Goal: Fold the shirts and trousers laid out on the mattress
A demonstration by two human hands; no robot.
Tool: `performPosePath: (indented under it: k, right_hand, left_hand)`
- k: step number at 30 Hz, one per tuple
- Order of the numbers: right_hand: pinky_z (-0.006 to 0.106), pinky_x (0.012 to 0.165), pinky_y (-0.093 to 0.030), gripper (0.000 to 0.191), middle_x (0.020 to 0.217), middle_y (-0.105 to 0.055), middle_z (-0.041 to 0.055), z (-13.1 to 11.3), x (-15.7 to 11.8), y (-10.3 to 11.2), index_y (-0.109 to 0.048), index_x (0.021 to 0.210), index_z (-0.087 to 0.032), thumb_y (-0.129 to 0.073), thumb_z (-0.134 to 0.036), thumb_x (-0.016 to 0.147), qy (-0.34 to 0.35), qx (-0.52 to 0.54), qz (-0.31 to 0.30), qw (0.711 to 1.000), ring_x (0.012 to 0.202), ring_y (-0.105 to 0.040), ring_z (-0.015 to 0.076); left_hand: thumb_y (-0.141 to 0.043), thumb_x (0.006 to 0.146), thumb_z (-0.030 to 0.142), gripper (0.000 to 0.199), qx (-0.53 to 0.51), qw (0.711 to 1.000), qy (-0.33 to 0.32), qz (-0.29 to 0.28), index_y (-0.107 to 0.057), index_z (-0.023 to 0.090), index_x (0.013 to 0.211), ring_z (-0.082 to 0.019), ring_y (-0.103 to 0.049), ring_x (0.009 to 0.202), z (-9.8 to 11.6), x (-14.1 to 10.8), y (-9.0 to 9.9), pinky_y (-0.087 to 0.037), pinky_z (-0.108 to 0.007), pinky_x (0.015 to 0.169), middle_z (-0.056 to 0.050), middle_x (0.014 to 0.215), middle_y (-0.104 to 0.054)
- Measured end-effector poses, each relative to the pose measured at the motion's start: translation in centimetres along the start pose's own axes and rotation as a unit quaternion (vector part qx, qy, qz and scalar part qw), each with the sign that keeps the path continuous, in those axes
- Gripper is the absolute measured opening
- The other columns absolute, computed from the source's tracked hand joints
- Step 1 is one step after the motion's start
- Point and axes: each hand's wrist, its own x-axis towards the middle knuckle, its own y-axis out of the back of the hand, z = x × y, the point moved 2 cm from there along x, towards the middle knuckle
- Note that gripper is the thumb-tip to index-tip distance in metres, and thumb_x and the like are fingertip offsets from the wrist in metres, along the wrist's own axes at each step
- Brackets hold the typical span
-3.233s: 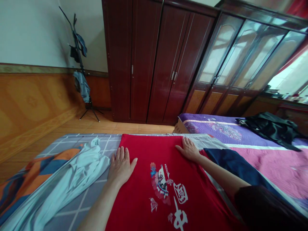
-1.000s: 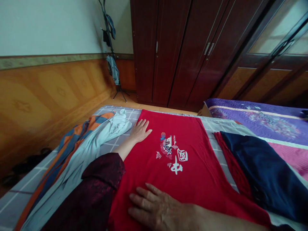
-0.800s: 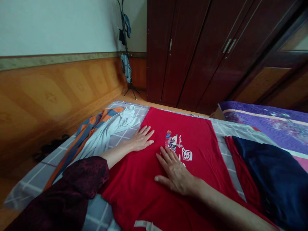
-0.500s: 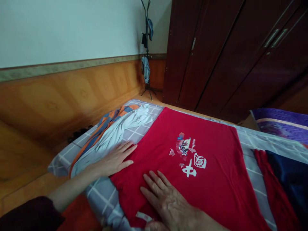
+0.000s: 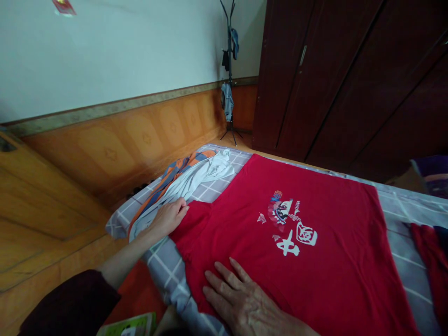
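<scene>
A red T-shirt with a printed front lies spread over a grey checked bedsheet. Its sleeve stretches out to the left, where my left hand has its fingers closed on the sleeve's outer edge. My right hand rests flat on the shirt near the collar, fingers spread. The collar is mostly hidden under that hand and the frame's lower edge. Just beyond my left hand lie a pale, crumpled garment and an orange and blue striped one.
A dark coat rack with hung items stands in the far corner beside a dark red wardrobe. On the right of the bed is a red and navy garment. A green package shows at the bottom.
My left hand has gone from lying open at the shirt's edge to gripping the sleeve, which now extends outward. My right hand stays flat near the collar. The view has turned left.
</scene>
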Motion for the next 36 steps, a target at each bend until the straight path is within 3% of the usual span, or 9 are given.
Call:
performPosePath:
  k: [4,6,9,12,18,22,25,30,36]
  right_hand:
    - [0.046,0.109,-0.028,0.04,0.142,-0.043,0.0076,-0.1,-0.1,-0.1,-0.042,0.137,-0.017,-0.033,-0.026,0.099,0.016,-0.011,0.019,1.0,0.133,-0.034,0.0263]
    - [0.046,0.11,-0.026,0.041,0.142,-0.043,0.0065,0.0,0.0,-0.6,-0.04,0.138,-0.018,-0.032,-0.028,0.099,0.024,-0.016,0.033,0.999,0.133,-0.034,0.0265]
    - [0.047,0.109,-0.026,0.04,0.142,-0.044,0.0053,0.1,0.1,-1.1,-0.04,0.138,-0.019,-0.032,-0.029,0.099,0.027,-0.018,0.025,0.999,0.132,-0.035,0.0277]
    - [0.045,0.109,-0.027,0.038,0.14,-0.046,0.005,0.1,0.2,-0.7,-0.044,0.135,-0.019,-0.035,-0.026,0.098,0.022,-0.014,0.018,0.999,0.131,-0.037,0.0262]
    - [0.042,0.11,-0.025,0.037,0.138,-0.048,0.005,-0.2,0.1,0.2,-0.046,0.133,-0.019,-0.037,-0.028,0.098,0.022,-0.014,0.032,0.999,0.131,-0.037,0.025]
    - [0.042,0.11,-0.025,0.038,0.139,-0.047,0.0053,0.0,0.1,-0.7,-0.044,0.135,-0.019,-0.036,-0.027,0.098,0.026,-0.021,0.038,0.999,0.132,-0.036,0.0244]
    - [0.046,0.109,-0.025,0.038,0.138,-0.048,0.0072,0.1,0.2,-1.5,-0.046,0.134,-0.018,-0.034,-0.027,0.099,0.028,-0.023,0.043,0.998,0.13,-0.037,0.0263]
    - [0.048,0.108,-0.027,0.038,0.138,-0.048,0.0078,0.0,0.2,-1.3,-0.046,0.133,-0.018,-0.033,-0.028,0.099,0.023,-0.025,0.035,0.999,0.13,-0.037,0.0283]
    - [0.045,0.108,-0.029,0.038,0.139,-0.047,0.0062,-0.3,0.1,-0.2,-0.044,0.134,-0.019,-0.033,-0.026,0.099,0.011,-0.015,0.02,1.0,0.13,-0.039,0.0256]
  left_hand:
    - [-0.046,0.086,0.043,0.027,-0.025,0.999,0.015,-0.042,-0.053,0.021,0.101,-0.022,-0.062,0.081,-0.7,-1.0,0.5,-0.041,-0.029,0.071,-0.003,0.085,-0.064]
    - [-0.05,0.082,0.045,0.025,-0.024,0.998,0.017,-0.063,-0.055,0.021,0.09,-0.022,-0.06,0.077,-1.2,-1.3,0.6,-0.04,-0.028,0.068,-0.001,0.078,-0.063]
    - [-0.043,0.083,0.043,0.027,-0.066,0.997,0.034,-0.032,-0.049,0.021,0.069,-0.018,-0.054,0.067,-2.4,-0.8,0.8,-0.037,-0.026,0.063,0.002,0.065,-0.054]
    - [-0.041,0.083,0.043,0.029,-0.137,0.99,0.043,0.008,-0.048,0.02,0.067,-0.017,-0.052,0.066,-3.3,-0.4,0.6,-0.037,-0.026,0.063,0.002,0.064,-0.052]
    - [-0.054,0.077,0.045,0.028,-0.235,0.97,0.026,-0.06,-0.055,0.017,0.073,-0.016,-0.053,0.066,-3.2,-1.0,0.1,-0.039,-0.026,0.063,0.003,0.069,-0.057]
    - [-0.057,0.072,0.045,0.028,-0.349,0.93,0.093,-0.064,-0.055,0.017,0.074,-0.015,-0.054,0.06,-3.1,-0.6,1.4,-0.039,-0.025,0.059,0.003,0.064,-0.057]
    - [-0.063,0.068,0.043,0.033,-0.457,0.873,0.145,-0.089,-0.056,0.016,0.086,-0.014,-0.057,0.06,-2.0,0.0,2.8,-0.042,-0.025,0.059,0.001,0.07,-0.063]
    - [-0.069,0.067,0.033,0.039,-0.553,0.809,0.135,-0.145,-0.054,0.016,0.099,-0.012,-0.061,0.065,1.9,0.6,4.0,-0.044,-0.022,0.06,0.0,0.08,-0.066]
    - [-0.061,0.075,0.032,0.04,-0.547,0.801,0.097,-0.223,-0.045,0.021,0.11,-0.007,-0.053,0.043,7.6,1.1,2.6,-0.038,-0.017,0.038,0.005,0.072,-0.058]
